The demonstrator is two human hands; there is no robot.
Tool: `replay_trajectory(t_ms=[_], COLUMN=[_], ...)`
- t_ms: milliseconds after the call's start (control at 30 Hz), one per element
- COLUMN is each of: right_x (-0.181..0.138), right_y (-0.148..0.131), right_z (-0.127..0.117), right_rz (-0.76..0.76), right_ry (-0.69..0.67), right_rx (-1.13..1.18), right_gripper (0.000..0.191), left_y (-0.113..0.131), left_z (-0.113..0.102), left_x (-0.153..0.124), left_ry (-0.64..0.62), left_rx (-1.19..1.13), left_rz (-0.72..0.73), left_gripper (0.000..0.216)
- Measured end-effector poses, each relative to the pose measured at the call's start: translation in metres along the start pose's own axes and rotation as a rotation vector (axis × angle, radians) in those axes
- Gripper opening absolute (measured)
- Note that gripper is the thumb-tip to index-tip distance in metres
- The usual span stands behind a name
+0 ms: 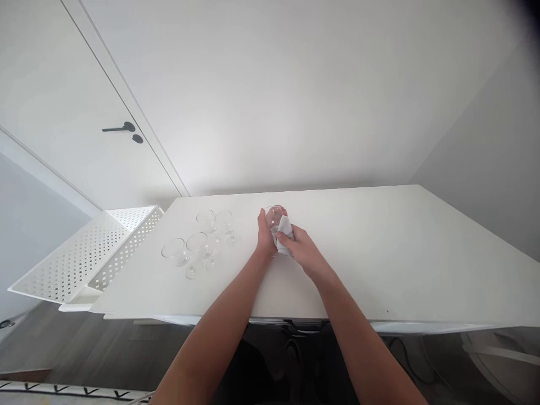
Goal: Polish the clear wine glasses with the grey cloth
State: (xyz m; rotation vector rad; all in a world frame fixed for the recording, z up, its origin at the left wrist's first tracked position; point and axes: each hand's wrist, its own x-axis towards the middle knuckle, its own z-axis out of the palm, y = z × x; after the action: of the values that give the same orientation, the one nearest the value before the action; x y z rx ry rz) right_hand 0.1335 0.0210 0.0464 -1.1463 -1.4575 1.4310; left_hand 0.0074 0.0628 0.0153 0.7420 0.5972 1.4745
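My left hand (pixel 265 235) is wrapped round a clear wine glass (pixel 274 215) above the middle of the white table. In my right hand (pixel 296 243) is a folded white cloth (pixel 284 229), pressed against the near right side of that glass. The cloth and fingers hide the lower part of the glass. To the left, several clear stemmed glasses stand in a group, among them a front-left glass (pixel 174 251), a front-right glass (pixel 197 243), a back-left glass (pixel 206 218) and a back-right glass (pixel 224 219).
The white table (pixel 379 247) reaches far to my right and meets a wall at the back. A white perforated rack (pixel 80 253) sits off its left end. Beyond is a white door with a dark handle (pixel 118 128). Cables (pixel 405 354) hang below the table's front edge.
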Motion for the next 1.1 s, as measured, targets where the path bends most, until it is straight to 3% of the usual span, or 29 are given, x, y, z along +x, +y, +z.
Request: replay_trajectory(t_ms=[100, 167, 300, 400, 500, 667, 733, 833, 900, 967, 1100], right_x=[-0.004, -0.004, 0.000, 0.002, -0.003, -0.012, -0.011, -0.007, -0.005, -0.005, -0.008], right_y=[0.002, 0.004, 0.008, 0.008, 0.002, -0.007, -0.004, 0.002, 0.005, 0.005, 0.004], right_z=[-0.018, -0.026, -0.020, -0.011, -0.015, -0.032, -0.030, -0.018, -0.011, -0.009, -0.022], right_rz=[0.085, 0.102, -0.067, -0.101, -0.005, 0.122, 0.110, -0.039, -0.113, -0.063, 0.153], right_ry=[-0.147, -0.165, -0.010, 0.037, -0.043, -0.291, -0.217, 0.123, 0.252, 0.154, -0.226], right_rx=[0.095, 0.102, 0.020, -0.016, 0.130, 0.403, 0.264, -0.176, -0.401, -0.379, 0.049], right_gripper=[0.043, 0.044, 0.037, 0.032, 0.033, 0.045, 0.040, 0.025, 0.019, 0.020, 0.036], left_y=[-0.002, -0.006, -0.010, -0.008, -0.006, -0.007, -0.008, -0.008, -0.008, -0.008, -0.011], left_z=[0.001, 0.001, -0.004, -0.008, -0.012, -0.015, -0.016, -0.015, -0.015, -0.015, -0.012], left_x=[0.003, 0.003, 0.003, 0.002, 0.002, 0.002, 0.003, 0.006, 0.008, 0.009, 0.007], left_ry=[0.003, -0.020, -0.142, -0.139, -0.131, -0.313, -0.309, -0.199, -0.137, -0.132, -0.200], left_rx=[-0.035, 0.021, 0.175, 0.194, 0.162, 0.094, 0.096, 0.152, 0.164, 0.121, -0.005], left_rz=[-0.059, -0.042, 0.069, 0.072, 0.055, -0.024, -0.021, 0.077, 0.124, 0.085, -0.049], left_gripper=[0.061, 0.062, 0.062, 0.068, 0.073, 0.078, 0.074, 0.068, 0.059, 0.051, 0.050])
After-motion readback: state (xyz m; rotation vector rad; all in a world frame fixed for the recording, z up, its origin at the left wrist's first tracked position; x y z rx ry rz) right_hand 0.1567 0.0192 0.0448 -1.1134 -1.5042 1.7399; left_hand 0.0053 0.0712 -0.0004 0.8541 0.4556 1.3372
